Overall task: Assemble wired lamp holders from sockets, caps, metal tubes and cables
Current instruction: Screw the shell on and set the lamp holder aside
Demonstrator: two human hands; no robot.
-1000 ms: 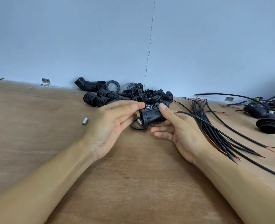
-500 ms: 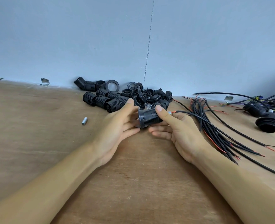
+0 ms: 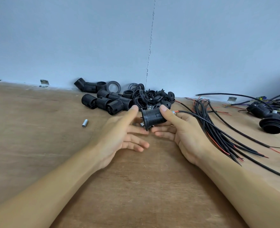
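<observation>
Right hand (image 3: 183,134): clamped on the socket, thumb pressed on top of its ribbed body, fingers curled underneath
Socket (image 3: 153,118): black, lying on its side just above the counter, in the middle of the view, flanged rim towards the left hand
Left hand (image 3: 119,134): fingers spread apart and nearly straight, gripping nothing; the thumb tip is just beside the socket's rim, and whether it touches cannot be told
Small silvery piece (image 3: 142,124): between the left fingers and the socket's rim, too small to make out
Cable (image 3: 200,116): black with a red core showing, leaves the socket's far end by the right thumb and runs right across the bundle
Bundle of cables (image 3: 221,134): black, stripped red ends, fanned out on the counter just right of the right hand
Pile of sockets and caps (image 3: 119,101): black parts and rings heaped against the wall, right behind both hands
Loose metal tube (image 3: 85,123): short, silver, lying alone left of the left hand
Wired holders (image 3: 272,125): two black ones with tangled wires at the far right
Counter (image 3: 144,186): brown wood, both forearms resting over it
Wall (image 3: 86,38): pale blue, a thin vertical crack above the pile
</observation>
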